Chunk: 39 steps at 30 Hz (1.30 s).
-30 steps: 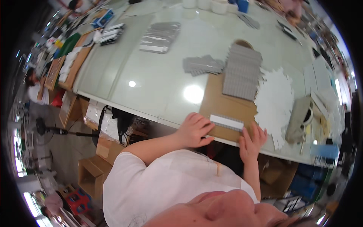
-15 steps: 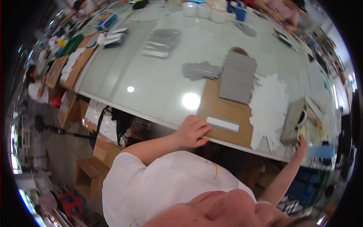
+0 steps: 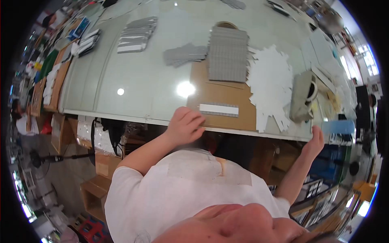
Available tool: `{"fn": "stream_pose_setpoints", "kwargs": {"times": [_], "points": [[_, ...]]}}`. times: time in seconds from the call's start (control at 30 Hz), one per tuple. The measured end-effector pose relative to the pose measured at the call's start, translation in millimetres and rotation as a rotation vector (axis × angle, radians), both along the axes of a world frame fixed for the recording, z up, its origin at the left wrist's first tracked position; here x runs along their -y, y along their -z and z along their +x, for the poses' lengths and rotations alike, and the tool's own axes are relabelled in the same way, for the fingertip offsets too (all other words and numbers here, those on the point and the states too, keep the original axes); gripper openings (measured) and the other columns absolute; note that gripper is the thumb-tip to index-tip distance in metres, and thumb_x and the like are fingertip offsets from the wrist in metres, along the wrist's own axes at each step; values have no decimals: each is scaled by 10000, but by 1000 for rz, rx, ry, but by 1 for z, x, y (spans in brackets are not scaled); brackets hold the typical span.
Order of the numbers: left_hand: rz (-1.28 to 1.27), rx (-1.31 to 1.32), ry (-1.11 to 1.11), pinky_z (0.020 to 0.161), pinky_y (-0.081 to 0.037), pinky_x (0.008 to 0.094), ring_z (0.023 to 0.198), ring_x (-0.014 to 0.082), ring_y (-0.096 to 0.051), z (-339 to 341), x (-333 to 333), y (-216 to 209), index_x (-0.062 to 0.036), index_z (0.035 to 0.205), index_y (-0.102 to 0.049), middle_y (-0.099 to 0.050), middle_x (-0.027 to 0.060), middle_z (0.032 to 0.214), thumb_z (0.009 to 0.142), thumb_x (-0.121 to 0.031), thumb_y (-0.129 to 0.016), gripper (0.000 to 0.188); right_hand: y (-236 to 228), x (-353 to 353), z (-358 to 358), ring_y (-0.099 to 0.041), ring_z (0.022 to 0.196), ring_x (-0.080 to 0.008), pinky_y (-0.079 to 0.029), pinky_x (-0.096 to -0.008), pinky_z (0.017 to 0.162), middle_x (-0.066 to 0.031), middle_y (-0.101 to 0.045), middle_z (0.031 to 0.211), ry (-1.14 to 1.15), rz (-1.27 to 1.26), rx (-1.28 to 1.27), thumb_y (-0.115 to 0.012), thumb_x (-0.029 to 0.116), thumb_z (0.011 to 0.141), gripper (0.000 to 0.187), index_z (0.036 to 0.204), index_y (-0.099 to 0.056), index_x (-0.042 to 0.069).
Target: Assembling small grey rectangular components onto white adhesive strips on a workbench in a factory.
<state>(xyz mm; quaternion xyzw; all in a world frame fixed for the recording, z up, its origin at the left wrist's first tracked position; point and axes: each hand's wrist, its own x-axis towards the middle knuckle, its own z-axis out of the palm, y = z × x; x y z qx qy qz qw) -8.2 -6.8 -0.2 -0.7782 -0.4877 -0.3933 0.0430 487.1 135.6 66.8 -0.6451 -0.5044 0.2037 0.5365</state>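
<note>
A grey strip with a white band along it [image 3: 219, 109] lies on the brown cardboard sheet [image 3: 243, 121] at the table's near edge. My left hand [image 3: 185, 125] rests at that edge beside the strip's left end, fingers loosely bent and thumb apart, with nothing visible in it. Further right, my right hand [image 3: 314, 142] is just in front of the greenish tape dispenser [image 3: 300, 103], which carries a roll of tape [image 3: 312, 91]. Its fingertips are drawn together; whatever they hold is too small to make out.
A tall stack of grey strips [image 3: 228, 54] stands on the cardboard's far part, beside a spread of white strips [image 3: 270, 87]. More grey strips [image 3: 184, 54] lie loose to the left, with another pile [image 3: 137, 35] beyond. A blue translucent object [image 3: 339, 127] sits right of the dispenser.
My right hand has drawn back from the dispenser toward the table edge. My left hand stays by the strip's left end. The whole view has shifted, moving the table up and left in the picture.
</note>
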Motion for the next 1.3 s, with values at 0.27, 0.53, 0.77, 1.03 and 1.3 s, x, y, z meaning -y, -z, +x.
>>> {"fn": "stream_pose_setpoints", "kwargs": {"times": [0.27,0.53,0.77,1.03,1.3], "points": [[-7,74,15,914,-474,410,1031,270,-574,-1,1,-7,-107,1021,-724,-635,37,1125,719,-170,-801,318,83,32,3,-603,847,-161,-494,-273,773,-62,-667,931,156,171,493,-701,104,969,106,960,-684,0],[-707,404,217,794,-541,398,918,316,-668,32,-7,-81,-34,1058,-734,-709,127,1041,884,-269,-785,297,11,94,-231,-677,758,-363,-538,-444,659,-145,-689,817,-1139,-217,658,-738,229,904,174,906,-695,60],[-909,93,167,765,-552,416,888,333,-683,8,-5,-63,-74,1004,-742,-728,128,920,970,-237,-664,184,27,87,-244,-692,777,-333,-550,-414,674,-130,-711,857,-1120,16,487,-694,130,934,136,1040,-708,46],[-770,167,51,751,-535,459,894,361,-672,19,-41,-50,-98,987,-724,-719,133,916,996,-259,-607,200,41,67,-247,-655,724,-118,-511,-256,674,-64,-726,798,-619,-348,48,-755,171,945,177,991,-770,1],[-867,66,-68,722,-546,455,856,348,-708,22,-62,-54,-59,1032,-679,-746,137,911,968,-278,-671,228,60,63,-255,-619,603,-200,-482,-322,563,-56,-646,699,-451,-120,255,-819,146,847,131,834,-721,61]]}}
